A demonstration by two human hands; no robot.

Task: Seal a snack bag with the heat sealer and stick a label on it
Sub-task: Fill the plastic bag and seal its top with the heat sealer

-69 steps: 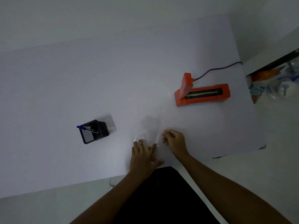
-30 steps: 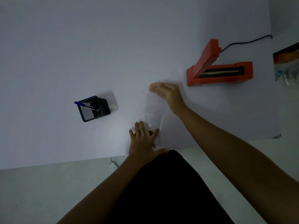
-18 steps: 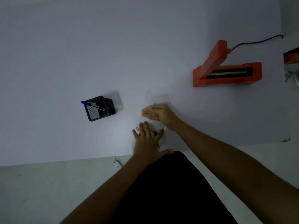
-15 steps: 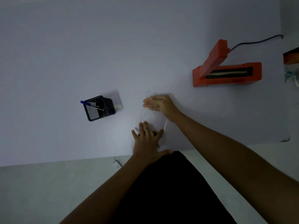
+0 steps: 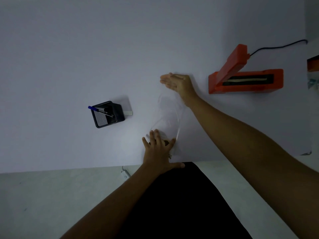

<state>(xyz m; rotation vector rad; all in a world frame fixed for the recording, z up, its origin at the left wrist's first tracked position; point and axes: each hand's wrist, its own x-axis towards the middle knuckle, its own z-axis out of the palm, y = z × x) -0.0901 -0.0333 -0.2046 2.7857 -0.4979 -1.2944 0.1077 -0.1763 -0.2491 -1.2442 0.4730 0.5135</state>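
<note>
A clear plastic snack bag (image 5: 168, 116) lies flat on the white table (image 5: 69, 66), running from the near edge away from me. My left hand (image 5: 158, 150) presses flat on its near end, fingers spread over some brown snack pieces. My right hand (image 5: 177, 82) lies flat with straight fingers on the bag's far end. The orange heat sealer (image 5: 245, 78) stands to the right of that hand with its lid raised, the sealing strip showing. No label is clearly visible.
A black mesh pen holder (image 5: 107, 114) with a blue pen stands left of the bag, a small white block (image 5: 128, 113) beside it. The sealer's black cord (image 5: 276, 47) runs off to the far right. Cluttered items (image 5: 313, 73) sit past the table's right edge.
My right hand has slid along the bag away from me, back to its far end, after sweeping toward me half a second before. My left hand has stayed pressed on the near end.
</note>
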